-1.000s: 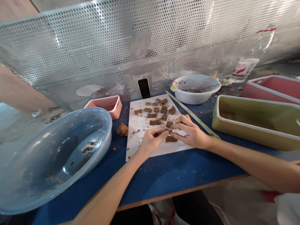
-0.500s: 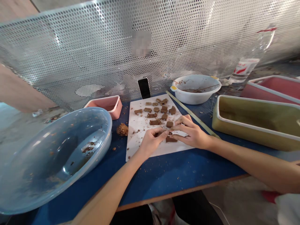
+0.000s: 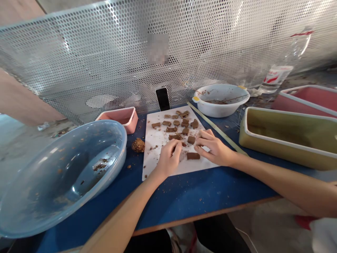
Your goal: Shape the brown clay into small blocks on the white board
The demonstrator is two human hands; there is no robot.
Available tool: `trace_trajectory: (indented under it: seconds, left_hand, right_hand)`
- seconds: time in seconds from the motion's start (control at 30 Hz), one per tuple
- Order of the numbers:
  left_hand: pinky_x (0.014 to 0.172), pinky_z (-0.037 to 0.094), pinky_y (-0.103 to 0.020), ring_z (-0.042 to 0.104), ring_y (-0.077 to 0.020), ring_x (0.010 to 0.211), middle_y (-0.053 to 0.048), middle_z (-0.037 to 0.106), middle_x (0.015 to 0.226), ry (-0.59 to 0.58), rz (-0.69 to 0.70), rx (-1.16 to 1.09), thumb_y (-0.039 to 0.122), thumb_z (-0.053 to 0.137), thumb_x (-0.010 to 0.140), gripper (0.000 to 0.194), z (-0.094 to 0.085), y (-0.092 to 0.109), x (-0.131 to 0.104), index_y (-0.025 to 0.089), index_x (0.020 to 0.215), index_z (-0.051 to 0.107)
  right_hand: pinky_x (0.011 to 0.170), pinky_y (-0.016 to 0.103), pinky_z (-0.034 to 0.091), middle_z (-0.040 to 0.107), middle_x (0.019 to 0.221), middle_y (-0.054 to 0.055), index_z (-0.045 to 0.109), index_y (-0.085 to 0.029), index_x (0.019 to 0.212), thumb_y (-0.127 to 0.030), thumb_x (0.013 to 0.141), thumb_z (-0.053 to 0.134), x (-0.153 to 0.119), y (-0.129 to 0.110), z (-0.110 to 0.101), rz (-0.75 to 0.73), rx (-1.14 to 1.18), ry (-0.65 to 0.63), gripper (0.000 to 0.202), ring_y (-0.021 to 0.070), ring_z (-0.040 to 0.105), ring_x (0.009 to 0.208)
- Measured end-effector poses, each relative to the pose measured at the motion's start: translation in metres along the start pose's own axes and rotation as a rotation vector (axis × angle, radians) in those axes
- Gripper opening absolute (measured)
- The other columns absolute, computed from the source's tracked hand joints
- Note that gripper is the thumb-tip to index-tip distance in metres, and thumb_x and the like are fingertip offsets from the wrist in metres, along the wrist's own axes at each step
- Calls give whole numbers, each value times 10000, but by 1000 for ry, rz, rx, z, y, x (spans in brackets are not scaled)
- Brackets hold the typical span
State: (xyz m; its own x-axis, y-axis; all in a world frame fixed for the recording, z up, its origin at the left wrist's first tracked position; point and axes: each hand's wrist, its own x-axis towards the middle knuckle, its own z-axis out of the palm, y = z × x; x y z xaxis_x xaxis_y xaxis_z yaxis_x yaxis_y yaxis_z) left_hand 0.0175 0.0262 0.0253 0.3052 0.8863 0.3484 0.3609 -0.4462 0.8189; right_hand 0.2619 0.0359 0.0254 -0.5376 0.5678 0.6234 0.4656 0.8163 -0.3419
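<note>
Several small brown clay-like pieces lie in loose rows on a white sheet. My left hand is over the sheet's front part, fingers curled and thumb closed against them. At its fingertips shows a small brown clay piece, partly hidden. To the right, my right hand has thumb and fingers pinched together; whatever is between them is hidden. Between the hands lie a flat rectangular clay block and, farther back, a smaller square block.
A large blue basin is at left, near a pink box and a brown crumbly lump. A phone leans against perforated metal. A pale strip, white bowl, olive planter and water bottle are at right.
My hands, which met over a small brown piece, have moved apart. The left went slightly left with the piece at its fingertips. More of the rectangular block now shows between them.
</note>
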Motion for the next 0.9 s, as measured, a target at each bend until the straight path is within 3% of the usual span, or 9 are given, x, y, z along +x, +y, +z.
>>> trace_trajectory:
  seconds: [0.13, 0.3, 0.43, 0.6, 0.9]
  left_hand:
    - [742, 403, -339, 556, -207, 776, -23, 559, 795, 27, -14, 8, 343, 466, 1129, 340, -2, -1, 3, 223, 831, 577]
    - [776, 423, -340, 588, -212, 820, -31, 593, 823, 31, 8, 57, 310, 487, 1112, 319, -2, -3, 4, 220, 820, 574]
    - [837, 460, -348, 620, -227, 894, -46, 628, 875, 22, 82, 151, 269, 502, 1097, 270, -2, -7, 3, 216, 851, 601]
    - [866, 496, -348, 635, -218, 911, -44, 661, 912, 26, 128, 175, 246, 503, 1111, 252, -1, -13, 2, 216, 893, 627]
    - [867, 521, -358, 646, -222, 919, -47, 663, 909, 22, 142, 193, 248, 501, 1118, 248, -1, -16, 1, 217, 914, 638]
  right_hand:
    - [903, 410, 430, 616, 906, 31, 595, -224, 876, -261, 1164, 510, 0, 2, 2, 13, -9, -25, 302, 197, 589, 891]
    - [973, 422, 444, 633, 1041, 66, 656, -223, 1053, -317, 1128, 601, -2, 7, 5, 52, -59, -71, 132, 245, 612, 1044]
    - [1013, 430, 432, 623, 1161, 104, 712, -219, 1146, -352, 1125, 622, -3, 21, -2, -80, -143, -175, 162, 260, 609, 1092]
    - [985, 396, 362, 673, 1107, 83, 730, -212, 1116, -321, 1175, 536, -1, 37, -19, -240, -165, -379, 230, 222, 634, 1023]
    - [972, 387, 345, 685, 1044, 74, 772, -189, 1103, -258, 1178, 511, -1, 36, -27, -273, -171, -419, 280, 198, 606, 936]
